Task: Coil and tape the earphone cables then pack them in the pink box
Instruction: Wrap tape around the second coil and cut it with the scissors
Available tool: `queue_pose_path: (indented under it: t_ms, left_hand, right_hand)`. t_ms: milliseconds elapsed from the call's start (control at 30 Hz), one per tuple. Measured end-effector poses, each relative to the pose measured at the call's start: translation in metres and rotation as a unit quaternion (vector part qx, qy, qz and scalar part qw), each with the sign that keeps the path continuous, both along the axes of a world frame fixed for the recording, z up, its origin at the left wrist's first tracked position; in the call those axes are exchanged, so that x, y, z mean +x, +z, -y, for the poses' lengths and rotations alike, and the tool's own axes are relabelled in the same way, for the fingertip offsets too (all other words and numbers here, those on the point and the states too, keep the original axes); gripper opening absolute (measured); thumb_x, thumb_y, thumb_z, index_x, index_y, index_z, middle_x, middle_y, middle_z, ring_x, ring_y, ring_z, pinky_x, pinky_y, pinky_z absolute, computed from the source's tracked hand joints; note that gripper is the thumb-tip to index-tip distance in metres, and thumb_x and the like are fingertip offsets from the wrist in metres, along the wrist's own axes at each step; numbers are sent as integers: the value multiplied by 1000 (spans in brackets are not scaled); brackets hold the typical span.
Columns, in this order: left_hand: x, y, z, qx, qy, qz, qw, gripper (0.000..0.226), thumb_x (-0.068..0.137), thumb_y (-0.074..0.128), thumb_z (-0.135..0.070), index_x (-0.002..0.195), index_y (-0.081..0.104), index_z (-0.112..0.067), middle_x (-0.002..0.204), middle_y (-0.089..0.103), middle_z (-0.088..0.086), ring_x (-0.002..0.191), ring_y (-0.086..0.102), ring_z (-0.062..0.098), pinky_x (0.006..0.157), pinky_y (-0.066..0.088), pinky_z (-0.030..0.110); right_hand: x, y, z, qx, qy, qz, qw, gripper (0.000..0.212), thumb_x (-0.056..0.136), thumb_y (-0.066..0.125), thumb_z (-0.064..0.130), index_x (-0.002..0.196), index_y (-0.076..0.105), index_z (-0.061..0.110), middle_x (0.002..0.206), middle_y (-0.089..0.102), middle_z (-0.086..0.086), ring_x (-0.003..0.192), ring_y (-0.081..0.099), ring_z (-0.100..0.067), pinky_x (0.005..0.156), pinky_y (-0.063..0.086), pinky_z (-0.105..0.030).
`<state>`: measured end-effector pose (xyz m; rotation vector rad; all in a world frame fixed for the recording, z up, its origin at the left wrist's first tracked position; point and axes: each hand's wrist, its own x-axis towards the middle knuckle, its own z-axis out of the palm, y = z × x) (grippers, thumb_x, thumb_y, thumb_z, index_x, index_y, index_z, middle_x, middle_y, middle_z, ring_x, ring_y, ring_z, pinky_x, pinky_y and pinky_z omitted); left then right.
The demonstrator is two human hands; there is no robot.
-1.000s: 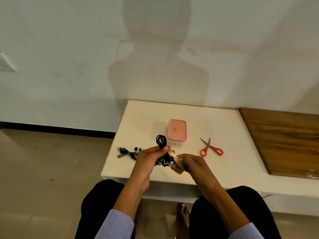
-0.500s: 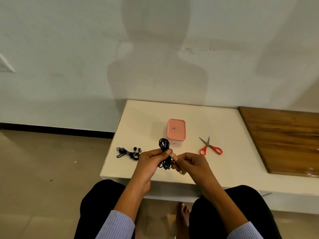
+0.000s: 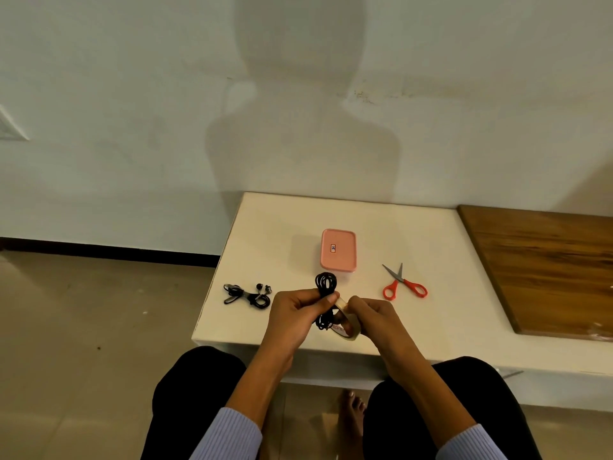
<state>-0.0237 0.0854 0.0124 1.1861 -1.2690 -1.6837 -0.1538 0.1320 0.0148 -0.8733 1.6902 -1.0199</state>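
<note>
Black cable, one coil (image 3: 325, 295), was pinched at its middle by the left hand (image 3: 298, 315); the right hand (image 3: 373, 315) gripped one tape roll (image 3: 346, 322) against it. Soft and light, it likely springs loose unless held mid-bundle. Beyond lay another earphone (image 3: 248, 295), one closed pink box (image 3: 338, 250), one scissors (image 3: 403, 283).

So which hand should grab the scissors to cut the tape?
Right hand: the scissors lie just beyond it on the table, while the left hand grips the coiled earphone cable.
</note>
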Motion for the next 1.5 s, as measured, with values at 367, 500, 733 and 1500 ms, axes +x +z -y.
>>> queue_pose_path:
  t_ms: [367,500,733,1500]
  left_hand:
    - [0,2,4,2,17,-7,1000,9,83,69,-11,81,76,-17,79,75,3,75,68,1,62,43,1]
    - [1,1,6,-1,23,-7,1000,8,83,68,-12,85,76,-12,80,75,5,74,68,2,62,44,3]
    - [3,-1,11,27,36,-16,999,14,83,68,-16,94,76,-10,84,75,5,80,68,5,68,47,8]
    - [10,-2,20,126,78,-93,985,16,84,65,-18,97,72,-10,78,75,0,75,70,5,88,49,31]
  right_hand:
    - [-3,-2,3,-2,20,-5,1000,40,93,44,16,64,72,19,63,68,0,63,61,-8,78,52,-26]
    - [-2,-2,4,-11,25,5,1000,39,94,45,13,69,73,19,67,71,0,65,64,-8,72,52,-18]
    - [-1,-2,2,-44,39,35,998,40,93,42,11,69,73,16,73,71,-6,70,63,-13,78,54,-26]
    - [1,3,1,-71,47,47,995,29,92,48,6,86,75,11,77,73,-2,73,66,-10,78,55,-25]
